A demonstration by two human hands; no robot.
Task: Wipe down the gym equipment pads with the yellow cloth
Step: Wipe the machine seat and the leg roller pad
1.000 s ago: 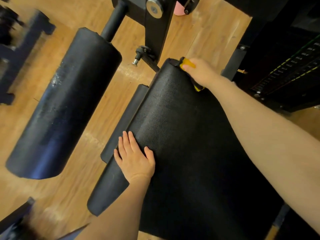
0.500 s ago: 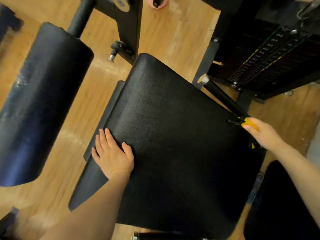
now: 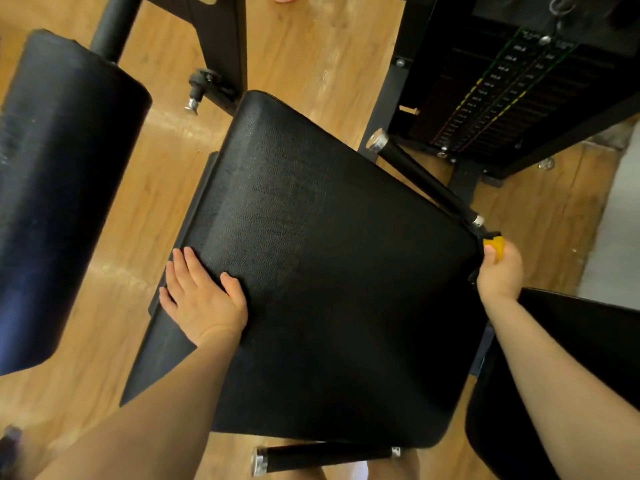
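Observation:
A large black textured seat pad (image 3: 332, 258) fills the middle of the head view. My left hand (image 3: 202, 296) lies flat on its left edge, fingers straight. At the pad's right edge my right hand (image 3: 500, 271) grips the yellow cloth (image 3: 495, 244), of which only a small bunched part shows above the fingers. The cloth sits against the pad's right corner, just below the end of a black handle bar (image 3: 422, 178). A black cylindrical roller pad (image 3: 65, 188) stands to the left.
A weight stack (image 3: 502, 95) in a black frame rises at the upper right. A black upright post (image 3: 221, 36) with an adjustment pin stands behind the seat. Another handle bar (image 3: 325, 457) lies below the seat's near edge. A second dark pad (image 3: 588, 341) sits at the lower right. Wooden floor surrounds everything.
My right hand with the cloth swept from the pad's far top corner down its right edge to the right corner. My left hand stayed flat on the left edge.

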